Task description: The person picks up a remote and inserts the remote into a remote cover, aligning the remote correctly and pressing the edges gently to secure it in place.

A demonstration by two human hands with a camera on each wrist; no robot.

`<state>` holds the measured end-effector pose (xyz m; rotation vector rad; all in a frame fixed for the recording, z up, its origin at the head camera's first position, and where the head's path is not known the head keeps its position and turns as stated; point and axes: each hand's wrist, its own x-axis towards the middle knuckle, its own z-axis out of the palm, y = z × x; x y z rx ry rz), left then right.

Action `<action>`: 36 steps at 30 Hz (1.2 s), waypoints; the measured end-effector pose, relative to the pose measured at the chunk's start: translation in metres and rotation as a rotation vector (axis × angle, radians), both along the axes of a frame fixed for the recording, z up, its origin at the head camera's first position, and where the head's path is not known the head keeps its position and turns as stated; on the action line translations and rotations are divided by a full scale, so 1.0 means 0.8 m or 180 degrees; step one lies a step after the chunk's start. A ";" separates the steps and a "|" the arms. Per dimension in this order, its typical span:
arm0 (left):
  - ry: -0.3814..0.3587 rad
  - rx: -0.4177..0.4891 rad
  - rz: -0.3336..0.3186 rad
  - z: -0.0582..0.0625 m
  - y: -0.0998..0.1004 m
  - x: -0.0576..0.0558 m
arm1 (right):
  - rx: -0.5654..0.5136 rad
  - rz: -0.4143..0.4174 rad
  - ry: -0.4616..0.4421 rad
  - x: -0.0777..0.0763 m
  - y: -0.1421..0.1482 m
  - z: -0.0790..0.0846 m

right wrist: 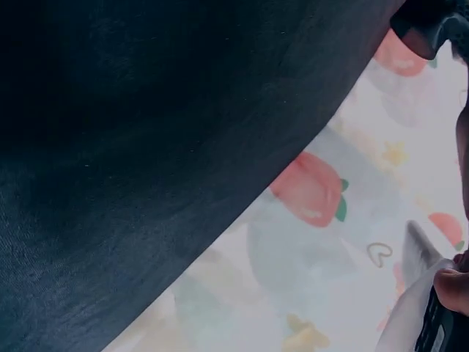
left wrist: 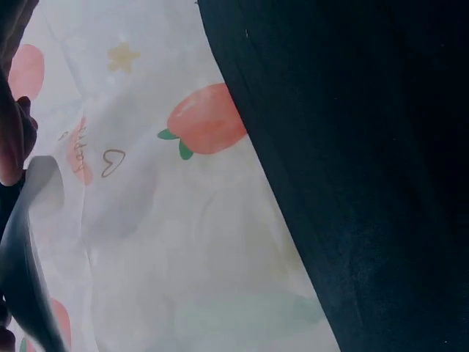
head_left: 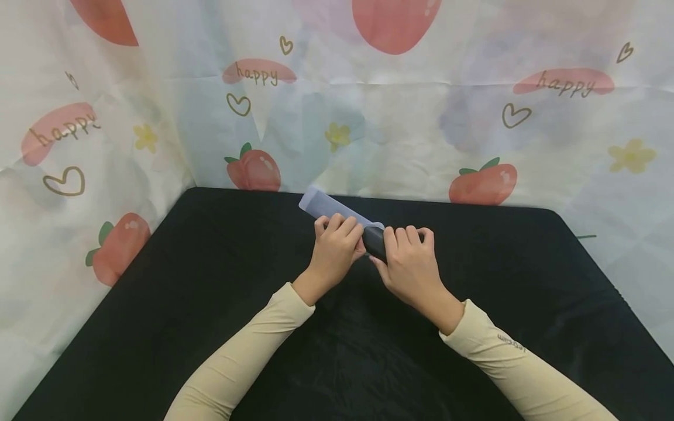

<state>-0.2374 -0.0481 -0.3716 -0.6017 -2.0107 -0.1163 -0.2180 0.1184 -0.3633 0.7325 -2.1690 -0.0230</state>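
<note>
Over the far part of the black table, both hands are on one long tool with a flat, pale-blue translucent piece (head_left: 332, 206) and a black handle (head_left: 374, 242). My left hand (head_left: 334, 248) grips the pale piece near the handle end, fingers curled over its top. Around the black handle, my right hand (head_left: 413, 266) has its fingers wrapped and its thumb underneath. The tool slants from upper left to lower right. In the right wrist view, a thumb (right wrist: 452, 290) lies against the pale piece (right wrist: 410, 315). The left wrist view catches only fingers (left wrist: 11, 139) at its left edge.
A black cloth (head_left: 210, 251) covers the table. Behind it and at both sides hangs a white curtain (head_left: 389, 140) printed with red fruit, hearts and the word "happy". Pale long sleeves (head_left: 247, 345) cover both forearms.
</note>
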 end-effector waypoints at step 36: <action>-0.0670 0.0413 0.0111 0.015 -0.005 0.010 | -0.0195 0.0012 -0.0263 -0.015 -0.001 0.011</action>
